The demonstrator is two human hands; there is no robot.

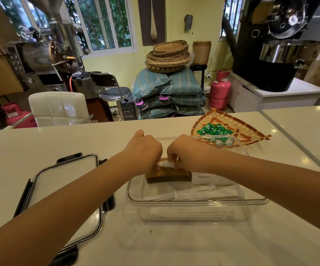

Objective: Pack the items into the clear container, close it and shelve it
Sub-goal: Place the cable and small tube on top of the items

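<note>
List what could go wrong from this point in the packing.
Both hands, left and right, crowd one small white item over the brown box; it may slip. The green packets on the woven tray could be forgotten. The lid lies by the left forearm, easily knocked.

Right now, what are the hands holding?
Both hands, left and right, pinch a small white packet by its ends, over the brown box.

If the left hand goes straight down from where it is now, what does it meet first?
Most likely the brown box inside the clear container; the left hand is directly above it, its fingers already near the box top. Depth is unclear.
</note>
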